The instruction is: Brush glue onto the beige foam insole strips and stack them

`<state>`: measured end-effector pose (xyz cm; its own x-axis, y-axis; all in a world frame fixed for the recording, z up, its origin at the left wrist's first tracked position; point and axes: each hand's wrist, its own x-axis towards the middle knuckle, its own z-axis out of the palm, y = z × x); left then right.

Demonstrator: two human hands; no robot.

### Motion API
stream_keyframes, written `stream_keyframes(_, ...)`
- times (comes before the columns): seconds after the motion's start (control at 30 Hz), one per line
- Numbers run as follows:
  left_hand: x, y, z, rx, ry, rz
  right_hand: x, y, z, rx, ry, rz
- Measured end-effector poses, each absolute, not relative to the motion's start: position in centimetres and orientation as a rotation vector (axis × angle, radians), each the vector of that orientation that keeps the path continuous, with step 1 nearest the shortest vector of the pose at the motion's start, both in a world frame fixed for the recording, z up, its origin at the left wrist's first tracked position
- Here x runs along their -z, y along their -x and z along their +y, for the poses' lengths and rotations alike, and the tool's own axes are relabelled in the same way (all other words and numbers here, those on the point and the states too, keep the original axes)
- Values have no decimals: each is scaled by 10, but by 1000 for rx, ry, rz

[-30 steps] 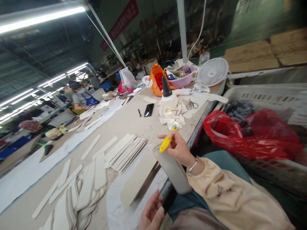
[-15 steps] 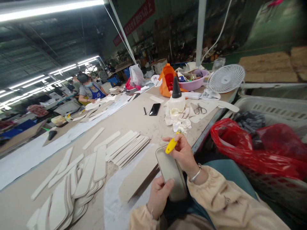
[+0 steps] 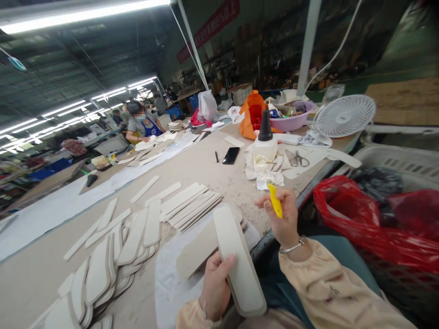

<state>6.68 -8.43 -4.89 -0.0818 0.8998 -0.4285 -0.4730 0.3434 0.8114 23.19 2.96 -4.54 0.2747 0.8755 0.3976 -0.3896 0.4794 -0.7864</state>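
Left grip [image 3: 216, 285] low with thumb uppermost, right grip [image 3: 287, 219] higher and farther forward in a pinch.

Left fingers [image 3: 214, 261] — partly hidden behind panel [image 3: 240, 269]

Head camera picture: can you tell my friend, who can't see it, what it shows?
A person's left hand holds a long pale strip, and the right hand holds a yellow tool. Piles of similar strips lie on the table, with a phone and a white bottle farther back.
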Motion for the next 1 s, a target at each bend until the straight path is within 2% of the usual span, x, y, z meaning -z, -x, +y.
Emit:
stream_keyframes(0.17, 46, -64, -82, -1237, -515, 1161, 56, -230, 28, -897, 701, -987)
stream_keyframes(0.5, 58, -65, -79, -1173, -737, 1243, 60, -199, 17, -1323, 772, -1101)
stream_keyframes(1.0, 62, -79, -72, -1105, -737, 1264, 59, -192, 19, -1185, 865, -997)
